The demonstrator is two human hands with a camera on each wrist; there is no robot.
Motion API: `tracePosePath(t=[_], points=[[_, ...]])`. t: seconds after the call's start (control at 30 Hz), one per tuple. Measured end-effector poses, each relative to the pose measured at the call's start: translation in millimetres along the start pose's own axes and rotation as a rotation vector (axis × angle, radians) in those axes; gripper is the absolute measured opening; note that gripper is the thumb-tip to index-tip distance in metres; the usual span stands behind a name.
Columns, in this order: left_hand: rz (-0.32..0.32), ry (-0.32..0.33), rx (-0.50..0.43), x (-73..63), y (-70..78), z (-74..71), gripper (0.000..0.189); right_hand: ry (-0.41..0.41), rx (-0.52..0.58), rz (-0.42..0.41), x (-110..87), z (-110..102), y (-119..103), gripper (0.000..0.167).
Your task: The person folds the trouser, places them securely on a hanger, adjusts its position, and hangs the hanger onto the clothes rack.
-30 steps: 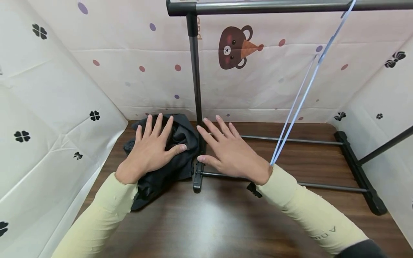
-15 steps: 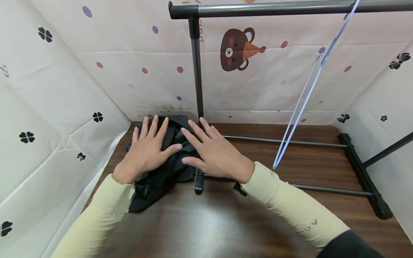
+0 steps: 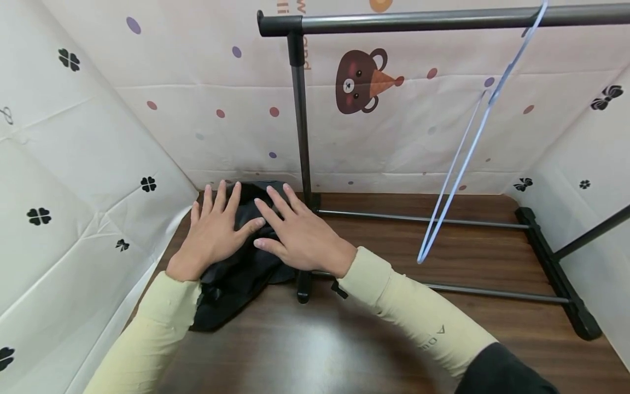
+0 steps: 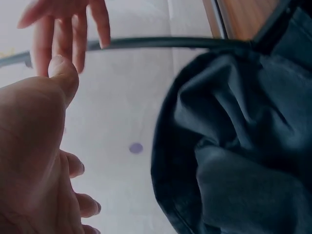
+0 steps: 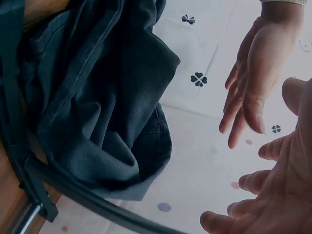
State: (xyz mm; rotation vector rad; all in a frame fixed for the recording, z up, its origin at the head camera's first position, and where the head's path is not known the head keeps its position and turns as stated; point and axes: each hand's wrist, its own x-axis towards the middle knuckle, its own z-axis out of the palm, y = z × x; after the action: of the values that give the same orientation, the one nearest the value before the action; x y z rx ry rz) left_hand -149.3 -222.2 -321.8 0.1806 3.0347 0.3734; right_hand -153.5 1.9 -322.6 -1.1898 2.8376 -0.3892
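Observation:
A crumpled dark garment with stitched seams lies on the floor beside the rack's left foot. Over its left part is my left hand, palm down, fingers spread and straight. My right hand is spread the same way over its right part and overlaps the rack's left foot in the head view. Both wrist views show a gap between the hands and the folds of the cloth. Neither hand holds anything. Part of the garment is hidden under the hands in the head view.
The black clothes rack has a top rail, a left upright and low crossbars. From the rail hangs a light blue hanger, right of my right hand. Printed white sheets wall in the wooden floor.
My right hand has moved left, from beside the rack's upright to over the garment. The left hand has shifted slightly left. The garment stays in place.

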Motion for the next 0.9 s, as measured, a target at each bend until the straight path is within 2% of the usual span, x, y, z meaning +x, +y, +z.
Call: tracePosePath(t=[0.1, 0.27, 0.53, 0.9], points=[[-0.015, 0.022, -0.004, 4.3, -7.1, 1.9, 0.104, 0.006, -0.01, 0.002, 5.9, 2.0, -1.8, 0.076], [-0.036, 0.023, -0.028, 6.8, -18.2, 7.4, 0.106, -0.003, -0.028, 0.037, 15.7, 7.8, -1.7, 0.077], [-0.119, -0.029, -0.041, 6.3, -37.0, 27.0, 0.108, -0.032, -0.053, 0.093, 36.1, 23.5, -3.5, 0.077], [-0.181, -0.103, -0.087, 13.2, -49.9, 53.3, 0.114, -0.053, 0.024, 0.249, 56.8, 42.9, 8.2, 0.078]])
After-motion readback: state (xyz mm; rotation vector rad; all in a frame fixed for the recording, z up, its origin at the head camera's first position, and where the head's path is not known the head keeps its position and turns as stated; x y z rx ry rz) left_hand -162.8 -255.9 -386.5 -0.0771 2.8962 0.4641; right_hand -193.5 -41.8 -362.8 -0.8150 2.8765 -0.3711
